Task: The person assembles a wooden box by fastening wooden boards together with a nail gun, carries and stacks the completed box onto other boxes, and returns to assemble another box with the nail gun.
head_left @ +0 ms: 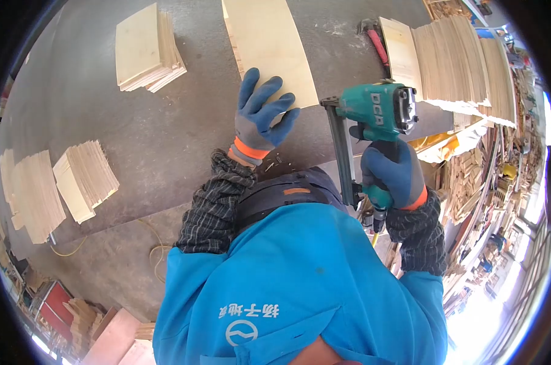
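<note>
My left hand [260, 118], in a blue and grey glove with an orange cuff, has its fingers spread over the near end of a long pale wooden board [275, 42]. My right hand [397, 173], in a matching glove, is wrapped round the handle of a teal nail gun [373, 109]. The gun's nose is close to the board's near right corner; whether they touch I cannot tell. Its long dark magazine [342, 152] points down toward my body.
Stacks of thin boards stand on the dark table [160, 121]: one at the back left [138, 45], others at the near left [87, 176] and right [452, 61]. A red-handled hammer [377, 45] lies beside the right stack. A yellow hose [156, 249] trails on the floor.
</note>
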A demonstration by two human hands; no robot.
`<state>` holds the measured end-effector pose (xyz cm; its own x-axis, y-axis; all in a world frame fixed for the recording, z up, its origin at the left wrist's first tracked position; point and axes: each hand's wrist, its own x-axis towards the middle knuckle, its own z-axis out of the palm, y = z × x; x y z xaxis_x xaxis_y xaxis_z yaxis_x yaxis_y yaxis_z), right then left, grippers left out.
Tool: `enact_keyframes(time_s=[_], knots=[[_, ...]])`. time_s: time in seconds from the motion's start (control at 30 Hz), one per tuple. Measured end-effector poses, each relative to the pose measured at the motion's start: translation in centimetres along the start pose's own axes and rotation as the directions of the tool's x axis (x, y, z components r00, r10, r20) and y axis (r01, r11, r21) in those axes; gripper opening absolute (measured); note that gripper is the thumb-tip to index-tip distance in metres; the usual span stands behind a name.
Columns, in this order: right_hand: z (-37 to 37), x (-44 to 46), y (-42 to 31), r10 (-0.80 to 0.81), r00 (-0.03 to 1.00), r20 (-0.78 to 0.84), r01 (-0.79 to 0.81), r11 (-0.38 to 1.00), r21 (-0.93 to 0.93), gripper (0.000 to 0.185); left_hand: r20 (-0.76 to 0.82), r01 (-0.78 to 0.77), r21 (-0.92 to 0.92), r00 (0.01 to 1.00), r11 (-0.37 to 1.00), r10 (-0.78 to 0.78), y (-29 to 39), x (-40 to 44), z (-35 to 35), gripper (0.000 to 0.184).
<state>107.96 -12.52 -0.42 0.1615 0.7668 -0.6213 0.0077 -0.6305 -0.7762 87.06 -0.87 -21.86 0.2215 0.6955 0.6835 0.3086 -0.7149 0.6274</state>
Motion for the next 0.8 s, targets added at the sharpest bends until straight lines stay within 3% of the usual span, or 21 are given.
enact_keyframes(time_s=[0.33, 0.43, 0.8], knots=[[1.4, 1.0, 0.3, 0.0, 1.0, 0.002, 0.0, 0.999, -0.049, 0.039, -0.017, -0.014, -0.017, 1.0, 1.0, 0.013, -0.1, 0.0, 0.0, 0.034], [2.0, 1.0, 0.0, -0.016, 1.0, -0.027, 0.012, 0.989, -0.145, 0.055, -0.027, -0.025, -0.029, 0.999, 0.999, 0.024, -0.3, -0.1, 0.0, 0.038], [2.6, 1.0, -0.6, 0.027, 0.998, -0.064, -0.038, 0.982, -0.187, 0.051, -0.024, -0.027, -0.016, 0.999, 1.0, 0.027, -0.5, -0.2, 0.2, 0.033]])
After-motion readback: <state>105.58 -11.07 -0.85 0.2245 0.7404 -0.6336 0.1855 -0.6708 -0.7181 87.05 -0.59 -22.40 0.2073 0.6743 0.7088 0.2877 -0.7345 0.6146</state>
